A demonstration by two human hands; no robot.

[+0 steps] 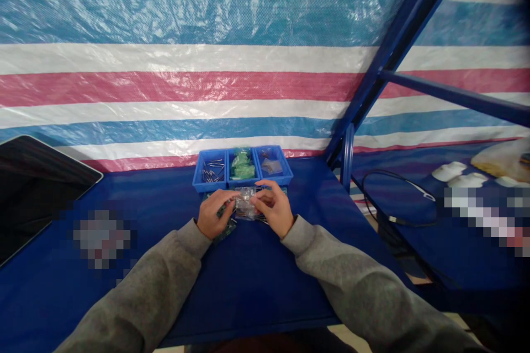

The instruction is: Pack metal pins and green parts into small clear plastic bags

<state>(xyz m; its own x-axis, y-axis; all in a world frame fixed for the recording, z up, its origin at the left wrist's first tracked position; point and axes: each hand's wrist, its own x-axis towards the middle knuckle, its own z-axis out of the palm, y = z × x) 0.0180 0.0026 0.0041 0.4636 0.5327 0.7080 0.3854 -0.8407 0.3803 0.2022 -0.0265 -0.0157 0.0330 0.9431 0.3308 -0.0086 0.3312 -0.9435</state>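
Observation:
A small clear plastic bag [245, 203] is stretched between my two hands, just in front of the blue bins. My left hand [215, 213] pinches its left side between thumb and fingers. On the right side, my right hand [274, 207] grips the bag with thumb and fingertips. What the bag contains is too small to make out. Beneath and beside the hands lie green circuit boards [226, 230], partly hidden by the left hand and the bag. Some thin metal pieces show near the bag's lower edge.
Three joined blue bins [210, 186] hold metal rods, green packets [242, 168] and small clear bags [271, 166]. A dark screen [37, 193] stands at left. At right are a blue metal frame [348, 143], a black cable [397, 223] and white objects [467, 179]. Striped sheeting hangs behind.

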